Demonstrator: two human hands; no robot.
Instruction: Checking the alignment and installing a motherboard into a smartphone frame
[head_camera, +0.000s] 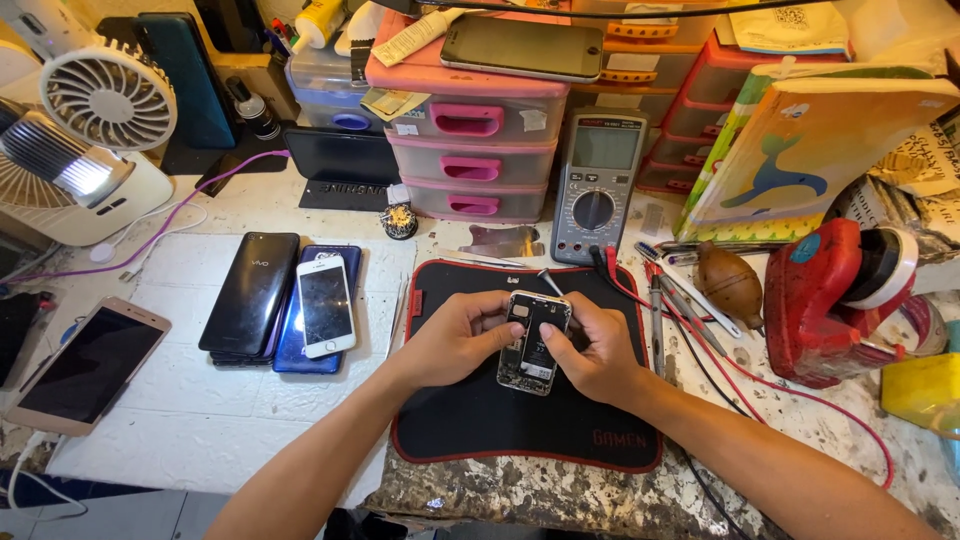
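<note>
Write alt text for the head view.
Two bare hands, left hand and right hand, hold an opened phone over a black mat on a cluttered workbench. Other phones lie left, a multimeter behind.

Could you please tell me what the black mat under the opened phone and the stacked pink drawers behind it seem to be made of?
The mat looks like soft rubber with a matte cloth top, judging by its stitched red edge. The drawers look like glossy moulded plastic, their fronts translucent. The opened phone shows a silvery, probably metal frame.
</note>
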